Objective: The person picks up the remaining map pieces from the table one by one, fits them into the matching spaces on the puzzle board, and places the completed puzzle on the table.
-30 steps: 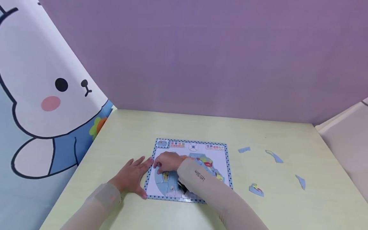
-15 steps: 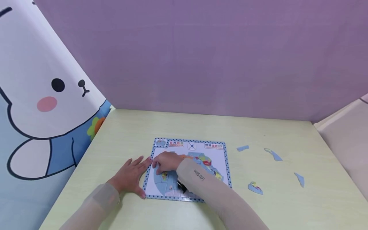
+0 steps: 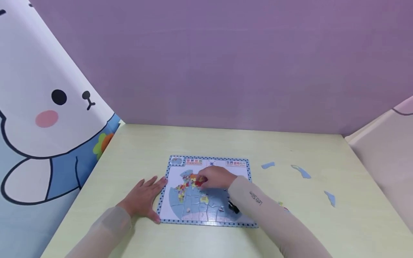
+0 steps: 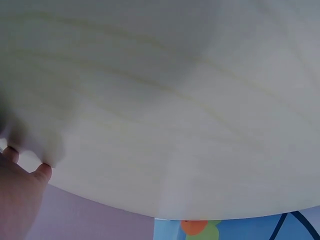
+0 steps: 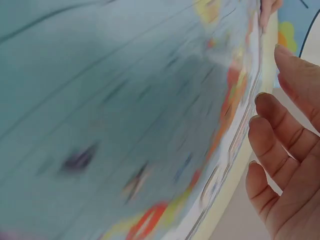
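Observation:
A world-map jigsaw puzzle (image 3: 193,204) lies on the table in a white board with a blue dotted border. My left hand (image 3: 142,199) is spread flat at the board's left edge, thumb near the lower left corner. Only part of the left hand (image 4: 22,190) enters the left wrist view. Over the upper middle of the map is my right hand (image 3: 217,177), its sleeve crossing the board's right side. In the right wrist view the right hand (image 5: 290,145) has loosely bent fingers with nothing between them, and the map shows blurred beside them.
Loose blue puzzle pieces lie right of the board: a short one (image 3: 267,165), a long curved one (image 3: 301,171) and a narrow one (image 3: 330,199). Another piece (image 3: 281,204) is mostly hidden behind the right sleeve. A purple partition (image 3: 206,71) stands behind the table.
My right hand has moved rightward from the map's left side to its upper middle, uncovering pieces there. The left hand stays at the board's edge. The view has shifted slightly.

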The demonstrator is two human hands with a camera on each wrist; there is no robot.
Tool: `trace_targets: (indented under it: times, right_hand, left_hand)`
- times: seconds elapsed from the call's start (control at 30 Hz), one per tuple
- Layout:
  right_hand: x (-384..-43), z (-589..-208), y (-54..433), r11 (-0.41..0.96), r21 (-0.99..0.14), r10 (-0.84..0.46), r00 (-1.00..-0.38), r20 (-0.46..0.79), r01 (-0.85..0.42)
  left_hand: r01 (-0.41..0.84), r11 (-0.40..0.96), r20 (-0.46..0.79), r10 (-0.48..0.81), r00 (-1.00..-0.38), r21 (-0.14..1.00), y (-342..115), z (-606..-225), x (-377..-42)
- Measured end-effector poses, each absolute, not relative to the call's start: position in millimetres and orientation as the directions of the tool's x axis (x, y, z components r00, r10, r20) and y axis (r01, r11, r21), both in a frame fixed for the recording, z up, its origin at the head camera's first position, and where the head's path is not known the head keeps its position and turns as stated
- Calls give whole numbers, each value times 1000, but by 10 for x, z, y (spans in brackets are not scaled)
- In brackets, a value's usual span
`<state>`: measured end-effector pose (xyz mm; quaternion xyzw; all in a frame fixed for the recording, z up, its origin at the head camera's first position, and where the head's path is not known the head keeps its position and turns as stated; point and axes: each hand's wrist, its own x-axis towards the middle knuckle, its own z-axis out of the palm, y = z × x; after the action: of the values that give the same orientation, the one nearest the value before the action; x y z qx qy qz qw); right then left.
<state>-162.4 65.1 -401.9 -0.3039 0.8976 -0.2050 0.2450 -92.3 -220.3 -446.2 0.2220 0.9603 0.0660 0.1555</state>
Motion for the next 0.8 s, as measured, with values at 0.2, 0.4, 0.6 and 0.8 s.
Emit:
trace_targets:
  times: [0.2,0.4,0.6,0.8]
  right_hand:
    - [-1586,-4029,1016,783,-475,-584,-738,-337,-402]
    - [-1525,-4034,1365,821,-465,-514,-784,-348,-332]
    - [-1435,-4026,1633,848,-461,-447,-820,-357,-262]
    - [-1369,-4036,1829,862,-465,-395,-844,-363,-204]
  left_hand:
    - [428,883,-256,467,-846,194,-2211,-4453,-905]
    - [445,877,-244,479,-843,182,-2213,-4436,-908]
    - [446,876,-243,481,-843,186,-2212,-4450,-912]
    - [410,889,-270,454,-849,206,-2221,-4487,-926]
